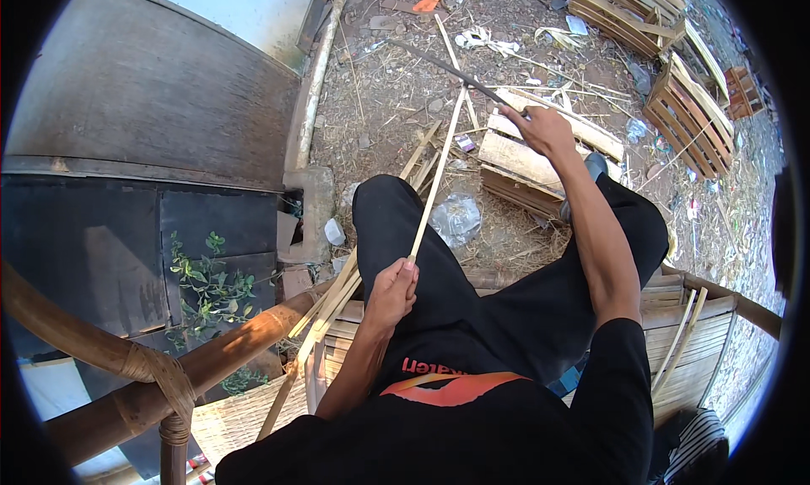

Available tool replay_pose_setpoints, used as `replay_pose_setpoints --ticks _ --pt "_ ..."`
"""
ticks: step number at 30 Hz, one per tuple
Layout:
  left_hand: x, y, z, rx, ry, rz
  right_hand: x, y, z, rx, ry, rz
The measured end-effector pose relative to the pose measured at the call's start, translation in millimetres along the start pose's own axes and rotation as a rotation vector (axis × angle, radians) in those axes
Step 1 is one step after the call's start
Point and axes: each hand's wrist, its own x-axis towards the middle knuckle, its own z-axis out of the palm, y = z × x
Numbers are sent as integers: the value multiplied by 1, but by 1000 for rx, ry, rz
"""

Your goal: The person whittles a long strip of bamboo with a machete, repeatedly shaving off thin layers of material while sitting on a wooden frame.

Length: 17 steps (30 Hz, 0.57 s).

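Note:
In my left hand [391, 292] is the near end of a long, thin bamboo strip [438, 178]. It slants up and away over my knee, my fingers closed round it. My right hand [544, 132], arm stretched forward, grips a long dark knife [456, 69] by its handle. The blade points to the far left and crosses the strip's far end; whether they touch I cannot tell. Beneath the right hand sits a pale slatted wooden crate [523, 157]. By my left forearm lies a bundle of bamboo strips [336, 303].
I sit on a bamboo bench [689, 350] with a thick bamboo armrest [228, 341] at left. Slatted wooden crates [688, 118] stand at the far right. Litter and loose strips cover the dirt ground [380, 97]. A plant [215, 287] grows beside dark panels [80, 249].

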Motion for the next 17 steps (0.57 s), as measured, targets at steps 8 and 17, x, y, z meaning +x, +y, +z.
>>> replay_pose_setpoints --ticks 8,17 --pt "2 10 -7 -122 -77 -29 -59 -58 7 2 7 -469" --pt "1 0 -5 -175 -146 -65 -44 -31 0 43 -52 -374"
